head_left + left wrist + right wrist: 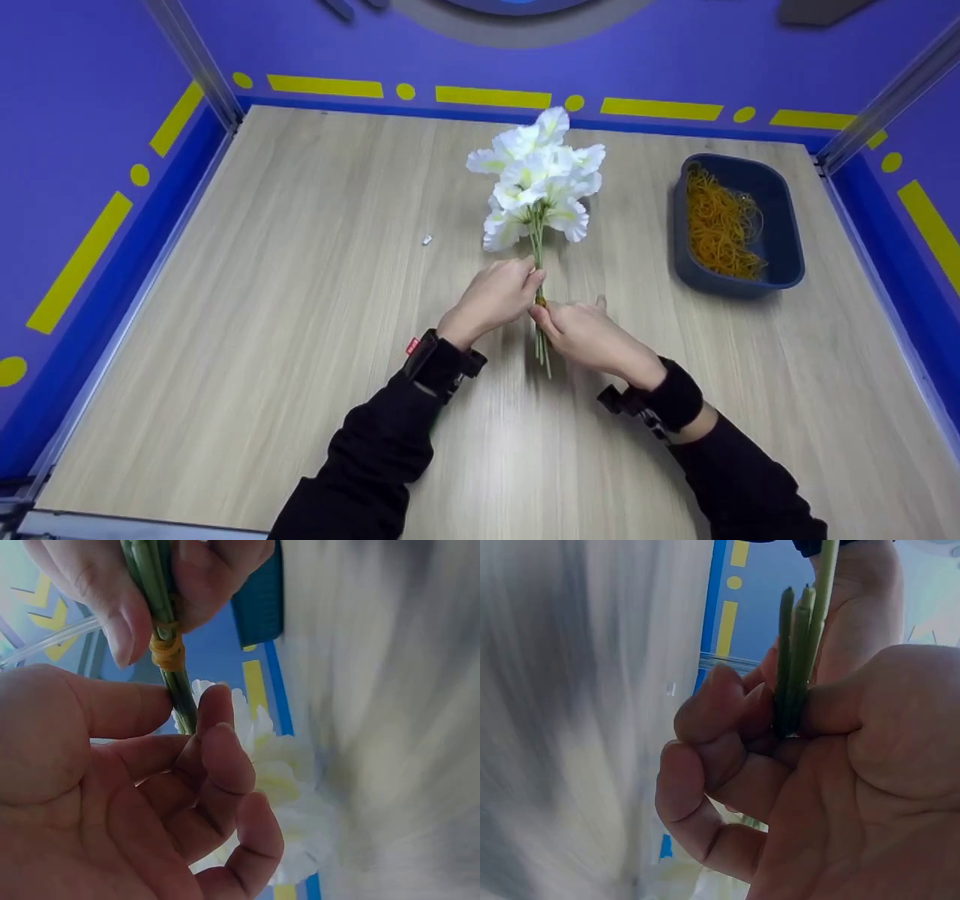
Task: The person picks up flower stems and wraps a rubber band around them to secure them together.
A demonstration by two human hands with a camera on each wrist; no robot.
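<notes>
A bunch of white artificial flowers (541, 176) with ruffled petals points toward the back of the table, its green stems (541, 346) running toward the person. My left hand (496, 292) pinches the stems just below the blooms, thumb against curled fingers. Lower down, my right hand (592, 330) grips the same stems between thumb and fingers. A yellow-brown rubber band (167, 651) is wound tightly around the stems between the two hands in the left wrist view. In the right wrist view, the cut stem ends (799, 652) stick out past the right hand's thumb.
To the right stands a dark blue-grey bin (787, 255) holding a heap of yellow rubber bands (716, 225). A small white scrap (427, 240) lies left of the flowers on the wood-grain table (262, 337). Blue panels (315, 45) with yellow marks border the table's back and sides.
</notes>
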